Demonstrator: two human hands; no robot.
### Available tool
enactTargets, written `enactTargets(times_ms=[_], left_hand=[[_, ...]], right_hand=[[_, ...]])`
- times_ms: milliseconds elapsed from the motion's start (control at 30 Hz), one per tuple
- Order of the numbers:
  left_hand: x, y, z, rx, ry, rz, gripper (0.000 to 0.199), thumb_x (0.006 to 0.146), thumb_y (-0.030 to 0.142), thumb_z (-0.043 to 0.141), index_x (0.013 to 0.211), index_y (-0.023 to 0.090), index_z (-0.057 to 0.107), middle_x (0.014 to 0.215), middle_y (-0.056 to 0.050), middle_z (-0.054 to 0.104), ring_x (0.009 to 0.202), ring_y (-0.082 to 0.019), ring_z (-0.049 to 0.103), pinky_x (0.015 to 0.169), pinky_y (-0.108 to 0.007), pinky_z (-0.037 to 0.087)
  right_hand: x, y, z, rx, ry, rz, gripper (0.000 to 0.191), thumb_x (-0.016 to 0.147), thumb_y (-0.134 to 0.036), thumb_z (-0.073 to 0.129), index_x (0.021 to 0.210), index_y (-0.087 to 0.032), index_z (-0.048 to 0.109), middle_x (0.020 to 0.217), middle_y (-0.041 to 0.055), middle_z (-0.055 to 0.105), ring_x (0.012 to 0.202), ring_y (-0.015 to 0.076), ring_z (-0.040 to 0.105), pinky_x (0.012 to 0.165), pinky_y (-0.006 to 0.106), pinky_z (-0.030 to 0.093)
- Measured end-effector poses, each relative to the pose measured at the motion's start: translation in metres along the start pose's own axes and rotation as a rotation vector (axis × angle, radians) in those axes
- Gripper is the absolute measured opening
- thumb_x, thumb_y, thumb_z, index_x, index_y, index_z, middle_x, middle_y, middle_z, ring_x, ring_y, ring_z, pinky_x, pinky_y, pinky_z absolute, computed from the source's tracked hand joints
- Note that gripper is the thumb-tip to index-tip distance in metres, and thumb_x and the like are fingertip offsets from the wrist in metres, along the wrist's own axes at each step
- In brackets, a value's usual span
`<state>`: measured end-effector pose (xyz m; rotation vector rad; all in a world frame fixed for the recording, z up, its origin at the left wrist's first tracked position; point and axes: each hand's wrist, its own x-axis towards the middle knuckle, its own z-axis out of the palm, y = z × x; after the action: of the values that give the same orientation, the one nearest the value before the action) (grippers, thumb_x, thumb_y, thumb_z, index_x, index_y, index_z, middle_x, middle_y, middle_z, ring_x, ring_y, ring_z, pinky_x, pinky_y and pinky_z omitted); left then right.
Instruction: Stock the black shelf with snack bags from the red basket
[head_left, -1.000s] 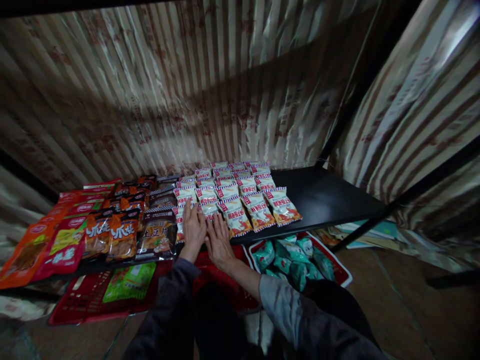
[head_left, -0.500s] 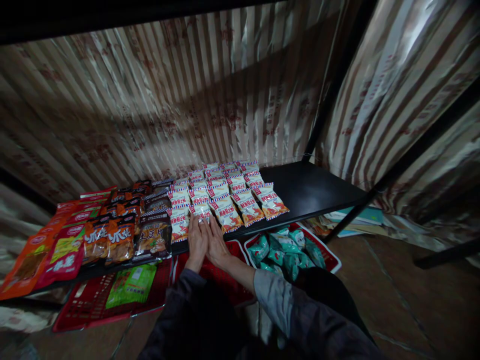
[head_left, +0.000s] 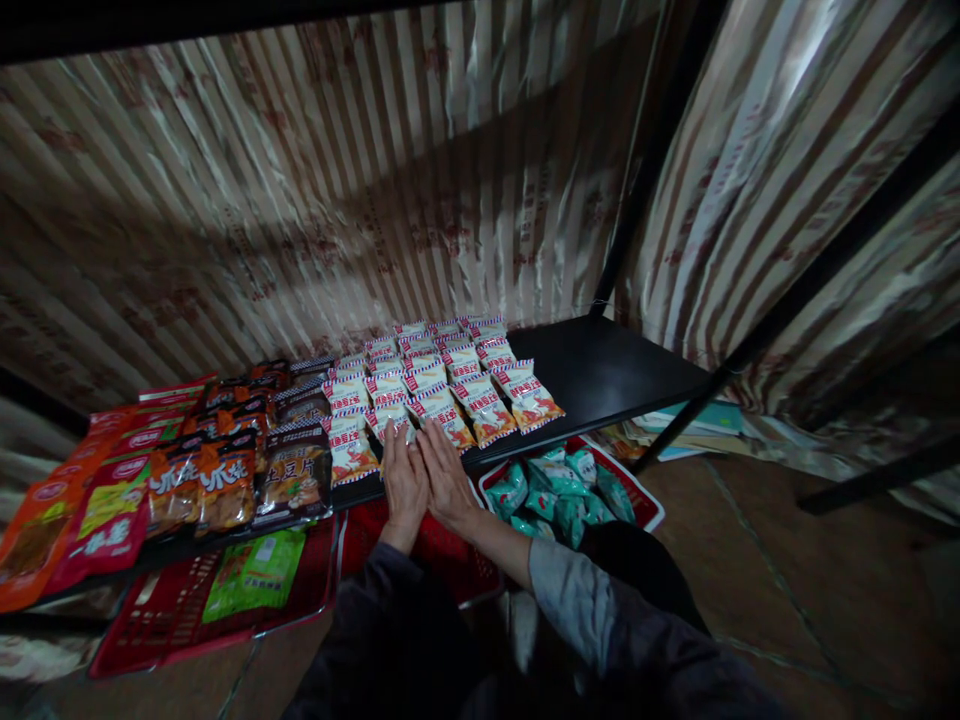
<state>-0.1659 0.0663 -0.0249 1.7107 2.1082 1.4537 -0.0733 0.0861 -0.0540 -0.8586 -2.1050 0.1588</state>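
Observation:
My left hand (head_left: 406, 490) and my right hand (head_left: 448, 478) lie side by side, fingers stretched out over the front row of white snack bags. Beneath the left fingertips is one white snack bag (head_left: 390, 416) with red lettering and a striped top edge, its lower part hidden. The right fingertips reach the edge of the neighbouring white snack bag (head_left: 448, 420). Neither hand is wrapped around anything. Several more such bags stand in neat rows behind and to both sides, propped at a slant on the black shelf (head_left: 622, 365).
Left of the white bags stand dark potato-chip bags (head_left: 294, 470), orange-and-black bags (head_left: 227, 480) and red-pink packets (head_left: 112, 510). Below the shelf are a red basket (head_left: 150, 625) with a green packet (head_left: 255, 575) and another holding teal packets (head_left: 559, 490). A black post (head_left: 694, 415) rises at right.
The hands have slid slightly right relative to the bags and stay flat, fingers extended. The whole view has shifted a little, with the shelf now further left. The bags keep their rows.

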Motion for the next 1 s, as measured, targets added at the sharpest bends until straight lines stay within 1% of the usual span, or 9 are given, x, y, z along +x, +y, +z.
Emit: enactTargets(times_ms=[100, 200, 300, 400, 500, 667, 867, 1000], left_hand=[[-0.004, 0.013, 0.015, -0.049, -0.080, 0.015, 0.046, 0.090, 0.026, 0.027, 0.132, 0.014, 0.043, 0.149, -0.010, 0.031, 0.138, -0.016, 0.025, 0.115, -0.036, 0.023], [-0.003, 0.025, 0.029, -0.071, -0.095, 0.001, 0.050, 0.089, 0.026, 0.029, 0.135, 0.010, 0.038, 0.151, -0.013, 0.026, 0.140, -0.017, 0.020, 0.115, -0.036, 0.021], [0.001, 0.031, 0.039, -0.074, -0.095, -0.004, 0.052, 0.089, 0.026, 0.031, 0.137, 0.006, 0.035, 0.150, -0.016, 0.025, 0.140, -0.019, 0.020, 0.115, -0.038, 0.020], [0.004, 0.032, 0.047, -0.071, -0.096, -0.039, 0.052, 0.088, 0.025, 0.033, 0.136, 0.007, 0.036, 0.149, -0.016, 0.028, 0.139, -0.020, 0.022, 0.115, -0.040, 0.021], [0.005, 0.031, 0.052, -0.066, -0.087, -0.084, 0.051, 0.088, 0.026, 0.033, 0.136, 0.007, 0.036, 0.150, -0.017, 0.025, 0.140, -0.021, 0.021, 0.115, -0.040, 0.021], [0.005, 0.030, 0.057, -0.061, -0.063, -0.069, 0.049, 0.089, 0.028, 0.033, 0.135, 0.009, 0.037, 0.150, -0.017, 0.025, 0.140, -0.021, 0.020, 0.115, -0.041, 0.020], [0.003, 0.025, 0.062, -0.078, -0.027, -0.024, 0.048, 0.090, 0.027, 0.033, 0.134, 0.008, 0.038, 0.151, -0.017, 0.022, 0.140, -0.022, 0.020, 0.115, -0.042, 0.019], [0.002, 0.021, 0.063, -0.081, -0.024, 0.000, 0.050, 0.091, 0.028, 0.031, 0.137, 0.008, 0.035, 0.151, -0.018, 0.020, 0.140, -0.023, 0.019, 0.115, -0.044, 0.019]], right_hand=[[0.000, 0.018, -0.014, -0.068, 0.025, 0.127, 0.055, 0.095, -0.027, 0.027, 0.148, -0.020, 0.011, 0.155, 0.0099, 0.009, 0.142, 0.0246, 0.008, 0.111, 0.051, 0.024], [-0.001, 0.037, -0.019, -0.082, 0.017, 0.218, 0.055, 0.096, -0.030, 0.027, 0.147, -0.020, 0.013, 0.155, 0.0101, 0.009, 0.142, 0.0247, 0.008, 0.110, 0.050, 0.025], [-0.001, 0.050, -0.017, -0.057, -0.023, 0.240, 0.054, 0.096, -0.031, 0.028, 0.147, -0.019, 0.014, 0.154, 0.0121, 0.016, 0.142, 0.0239, 0.013, 0.109, 0.049, 0.028], [-0.002, 0.058, -0.013, -0.017, -0.049, 0.220, 0.055, 0.096, -0.032, 0.029, 0.147, -0.018, 0.015, 0.152, 0.0133, 0.023, 0.140, 0.0222, 0.020, 0.108, 0.047, 0.030], [-0.002, 0.061, -0.012, 0.008, -0.043, 0.201, 0.055, 0.096, -0.031, 0.028, 0.147, -0.019, 0.014, 0.151, 0.0123, 0.026, 0.140, 0.0208, 0.022, 0.109, 0.046, 0.031], [-0.001, 0.064, -0.017, 0.041, -0.049, 0.180, 0.055, 0.096, -0.029, 0.028, 0.147, -0.019, 0.012, 0.151, 0.0105, 0.025, 0.140, 0.0196, 0.022, 0.110, 0.044, 0.030], [0.001, 0.062, -0.019, 0.064, -0.070, 0.161, 0.054, 0.096, -0.029, 0.030, 0.147, -0.019, 0.016, 0.154, 0.0097, 0.018, 0.142, 0.0206, 0.014, 0.112, 0.046, 0.028], [0.000, 0.058, -0.023, 0.018, -0.045, 0.140, 0.053, 0.096, -0.028, 0.030, 0.146, -0.017, 0.017, 0.154, 0.0097, 0.016, 0.143, 0.0213, 0.006, 0.112, 0.047, 0.025]])
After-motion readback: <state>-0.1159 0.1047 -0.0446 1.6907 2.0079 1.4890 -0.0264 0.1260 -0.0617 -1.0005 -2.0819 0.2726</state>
